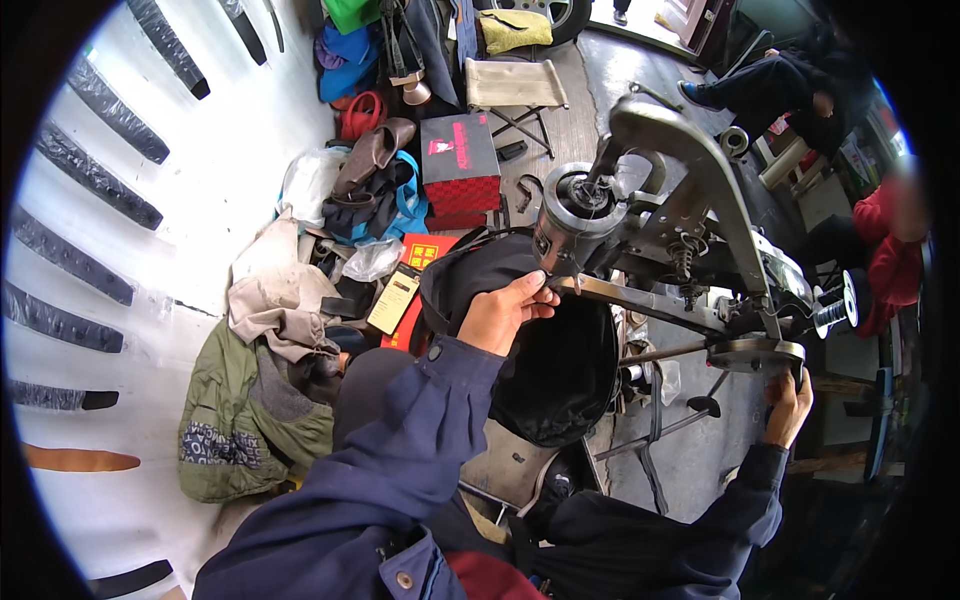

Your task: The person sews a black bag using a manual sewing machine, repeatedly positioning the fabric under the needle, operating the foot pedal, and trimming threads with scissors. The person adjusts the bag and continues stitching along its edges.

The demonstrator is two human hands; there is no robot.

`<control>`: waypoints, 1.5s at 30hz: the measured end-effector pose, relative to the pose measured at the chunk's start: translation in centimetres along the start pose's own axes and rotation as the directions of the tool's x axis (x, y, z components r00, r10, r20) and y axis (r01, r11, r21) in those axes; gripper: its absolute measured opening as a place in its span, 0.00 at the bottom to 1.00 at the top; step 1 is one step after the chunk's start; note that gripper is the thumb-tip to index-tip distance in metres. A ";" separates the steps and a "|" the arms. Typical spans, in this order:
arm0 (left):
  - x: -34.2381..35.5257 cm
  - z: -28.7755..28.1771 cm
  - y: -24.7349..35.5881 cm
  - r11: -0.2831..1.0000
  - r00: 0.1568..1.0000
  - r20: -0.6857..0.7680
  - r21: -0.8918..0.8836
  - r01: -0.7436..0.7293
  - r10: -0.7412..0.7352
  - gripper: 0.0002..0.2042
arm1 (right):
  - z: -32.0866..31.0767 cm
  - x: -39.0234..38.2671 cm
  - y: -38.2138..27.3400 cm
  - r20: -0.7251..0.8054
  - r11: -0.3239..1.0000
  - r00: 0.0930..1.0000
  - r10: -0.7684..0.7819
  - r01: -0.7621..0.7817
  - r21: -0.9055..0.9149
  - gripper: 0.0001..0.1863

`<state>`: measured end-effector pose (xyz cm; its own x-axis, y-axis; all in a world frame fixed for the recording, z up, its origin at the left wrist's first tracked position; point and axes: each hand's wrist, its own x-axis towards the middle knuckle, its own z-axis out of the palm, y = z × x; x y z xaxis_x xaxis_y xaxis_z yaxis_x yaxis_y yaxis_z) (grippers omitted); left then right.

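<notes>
A hand-cranked sewing machine (735,190) of worn metal stands in front of me, with a round head at its left end. Below that head, my left hand (505,313) is closed in a pinch at the tip of the machine's narrow arm. It seems to grip the cloth of a black bag (560,385), though the pinched part is mostly hidden by the fingers. The bag hangs open beneath the arm. To the right, my right hand (790,408) curls its fingers against the rim of the machine's handwheel (757,353).
Left of the bag lie a green jacket (230,420), beige cloth (275,295), a brown shoe (375,155) and a red-and-black box (460,165). A folding stool (515,85) stands behind. A white thread spool (835,305) sits at the machine's right. Other people (890,245) are at the right edge.
</notes>
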<state>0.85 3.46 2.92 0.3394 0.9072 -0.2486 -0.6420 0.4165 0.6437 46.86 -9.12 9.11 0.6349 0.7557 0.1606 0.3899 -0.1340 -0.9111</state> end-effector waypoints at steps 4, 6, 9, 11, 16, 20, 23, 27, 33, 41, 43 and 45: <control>-0.1 0.0 0.0 1.000 1.000 0.015 0.020 -0.006 0.006 0.13 | 1.4 0.1 6.7 -0.021 0.932 0.938 0.347 -0.347 -0.101 0.04; -0.1 0.0 -0.2 1.000 1.000 0.002 0.008 -0.002 0.002 0.13 | 4.3 -1.6 9.0 0.201 0.925 0.907 0.369 -0.337 -0.177 0.04; -0.2 -0.1 -0.4 1.000 1.000 -0.020 -0.002 -0.004 0.004 0.12 | 7.3 -4.0 7.8 0.373 0.962 0.888 0.268 -0.225 -0.155 0.13; -0.1 -0.1 -0.4 1.000 1.000 -0.022 0.001 -0.011 0.011 0.12 | 8.4 -4.8 4.9 0.377 0.945 0.867 0.326 -0.286 -0.159 0.14; 0.0 0.1 -0.3 1.000 1.000 -0.011 -0.003 -0.017 0.017 0.11 | 8.3 -5.4 -2.0 0.390 0.970 0.893 0.224 -0.245 0.003 0.13; 0.0 0.3 -0.4 0.999 0.999 -0.027 -0.014 -0.035 0.035 0.12 | 3.0 -2.2 -2.5 0.149 0.999 0.989 0.011 -0.018 0.049 0.11; 0.0 0.2 -0.3 1.000 1.000 -0.004 0.024 -0.012 0.012 0.11 | -0.6 0.6 1.3 -0.020 1.000 1.000 0.021 -0.022 -0.020 0.09; 0.0 0.2 -0.3 1.000 1.000 -0.019 -0.009 -0.003 0.003 0.11 | 1.9 -0.4 7.0 -0.003 0.920 0.926 0.378 -0.376 -0.111 0.09; 0.0 0.2 -0.7 0.999 0.999 -0.025 -0.020 -0.046 0.045 0.11 | 7.6 -5.1 1.6 0.423 0.980 0.885 0.196 -0.195 -0.046 0.12; 0.1 0.4 -0.5 1.000 1.000 -0.012 -0.011 -0.012 0.012 0.10 | 0.1 0.4 3.1 -0.080 0.982 0.979 0.185 -0.188 -0.033 0.05; 0.0 0.5 -0.6 0.999 1.000 0.002 -0.030 -0.026 0.026 0.11 | 2.0 -0.6 6.3 -0.022 0.920 0.945 0.326 -0.322 -0.225 0.03; 0.0 0.6 -0.8 0.999 1.000 -0.008 -0.039 -0.030 0.030 0.11 | 5.0 -2.2 8.4 0.255 0.947 0.923 0.289 -0.238 -0.214 0.11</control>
<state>1.72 3.12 2.84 0.3149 0.9196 -0.2349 -0.6783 0.3911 0.6220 45.41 -8.71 -0.81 0.5281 0.8222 -0.2123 0.3615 -0.4439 -0.8200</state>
